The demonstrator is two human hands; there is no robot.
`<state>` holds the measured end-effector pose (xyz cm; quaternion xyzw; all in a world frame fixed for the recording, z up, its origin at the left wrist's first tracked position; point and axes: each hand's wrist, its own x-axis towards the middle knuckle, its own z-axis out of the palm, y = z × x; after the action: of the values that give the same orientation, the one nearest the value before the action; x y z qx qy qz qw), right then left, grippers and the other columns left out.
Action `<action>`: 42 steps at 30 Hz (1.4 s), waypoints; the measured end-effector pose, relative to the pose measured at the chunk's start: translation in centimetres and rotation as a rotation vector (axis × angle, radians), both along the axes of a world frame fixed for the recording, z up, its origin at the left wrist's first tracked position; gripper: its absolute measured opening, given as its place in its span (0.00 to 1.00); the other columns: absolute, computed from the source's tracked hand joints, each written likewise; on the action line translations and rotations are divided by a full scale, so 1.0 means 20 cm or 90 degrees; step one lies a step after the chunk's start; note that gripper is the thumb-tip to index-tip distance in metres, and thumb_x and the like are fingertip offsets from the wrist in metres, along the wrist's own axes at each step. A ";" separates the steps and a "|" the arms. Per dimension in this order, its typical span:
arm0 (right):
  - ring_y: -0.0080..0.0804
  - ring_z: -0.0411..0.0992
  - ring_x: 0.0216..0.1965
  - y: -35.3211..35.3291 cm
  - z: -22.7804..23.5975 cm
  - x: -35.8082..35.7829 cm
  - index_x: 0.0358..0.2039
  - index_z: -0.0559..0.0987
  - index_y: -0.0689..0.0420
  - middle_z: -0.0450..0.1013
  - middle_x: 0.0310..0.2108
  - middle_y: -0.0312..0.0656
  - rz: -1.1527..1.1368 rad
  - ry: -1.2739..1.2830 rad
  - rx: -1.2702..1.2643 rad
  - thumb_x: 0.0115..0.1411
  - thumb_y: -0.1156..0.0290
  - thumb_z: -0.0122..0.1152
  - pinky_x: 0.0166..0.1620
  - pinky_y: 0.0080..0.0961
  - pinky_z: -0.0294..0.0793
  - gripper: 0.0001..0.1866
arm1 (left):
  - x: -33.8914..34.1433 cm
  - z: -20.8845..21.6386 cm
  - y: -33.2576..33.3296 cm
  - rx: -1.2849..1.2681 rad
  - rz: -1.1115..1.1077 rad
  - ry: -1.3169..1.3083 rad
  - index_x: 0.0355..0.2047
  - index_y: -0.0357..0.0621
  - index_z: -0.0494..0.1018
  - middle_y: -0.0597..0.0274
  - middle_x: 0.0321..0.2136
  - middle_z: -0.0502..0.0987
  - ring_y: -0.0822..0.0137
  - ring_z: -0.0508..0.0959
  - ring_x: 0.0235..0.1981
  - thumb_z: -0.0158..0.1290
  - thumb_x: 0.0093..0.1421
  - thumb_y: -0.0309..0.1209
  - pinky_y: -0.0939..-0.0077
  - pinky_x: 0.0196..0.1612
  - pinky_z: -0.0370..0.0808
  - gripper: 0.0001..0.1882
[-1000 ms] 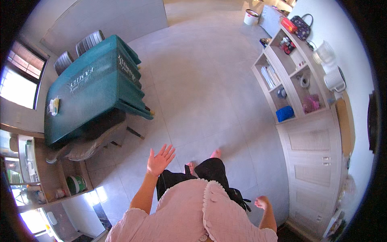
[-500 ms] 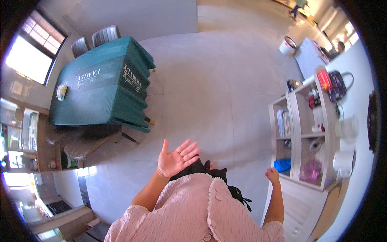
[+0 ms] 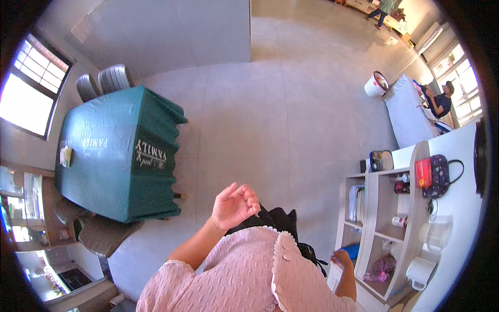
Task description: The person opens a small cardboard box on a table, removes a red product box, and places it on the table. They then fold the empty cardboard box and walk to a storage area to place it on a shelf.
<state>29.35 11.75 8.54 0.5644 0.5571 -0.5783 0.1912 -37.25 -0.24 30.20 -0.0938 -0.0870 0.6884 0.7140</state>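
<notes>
My left hand is raised in front of my body, palm showing, fingers loosely curled and thumb apart. Nothing lies in it. Low on the right, my right hand hangs beside the open shelf unit, its fingers slightly apart and holding nothing that I can see. Just behind that hand, a blue bundle sits in a lower compartment; whether the two touch cannot be told. A pink plastic bag fills the neighbouring compartment.
At left, a table with a green cloth has chairs around it. Grey tiled floor stretches ahead. A white bucket stands by a pale counter, where a person sits. Another person stands far off. A white jug is at right.
My left hand has gone from spread fingers to loosely curled ones. My right hand has dropped lower, alongside the shelf. The view has shifted, with the table and shelves now lower in it.
</notes>
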 end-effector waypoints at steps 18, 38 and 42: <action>0.44 0.72 0.32 2.78 0.61 -1.76 0.33 0.73 0.61 0.72 0.30 0.51 0.176 0.110 0.569 0.56 0.67 0.51 0.35 0.32 0.70 0.11 | -0.20 0.23 2.18 -0.142 0.029 0.059 0.18 0.44 0.63 0.68 0.18 0.59 0.72 0.59 0.24 0.44 0.57 0.32 0.77 0.32 0.59 0.11; 0.33 0.69 0.28 4.59 1.60 -3.37 0.34 0.68 0.61 0.68 0.28 0.44 -0.013 0.620 0.634 0.46 0.86 0.55 0.30 0.23 0.70 0.14 | -0.69 0.29 4.92 -0.059 0.008 0.247 0.27 0.48 0.64 0.68 0.24 0.62 0.68 0.64 0.31 0.46 0.48 0.15 0.76 0.39 0.60 0.11; 0.34 0.69 0.28 5.12 1.55 -3.37 0.34 0.67 0.61 0.68 0.28 0.44 -0.051 0.624 0.683 0.45 0.86 0.56 0.30 0.24 0.69 0.15 | -0.69 0.25 5.47 -0.044 -0.025 0.280 0.27 0.49 0.64 0.69 0.25 0.62 0.69 0.64 0.31 0.45 0.48 0.13 0.77 0.38 0.60 0.13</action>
<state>-38.02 114.15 39.48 0.2766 0.7644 -0.4187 -0.4048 -51.13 109.19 35.17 0.0327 0.0964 0.6809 0.7253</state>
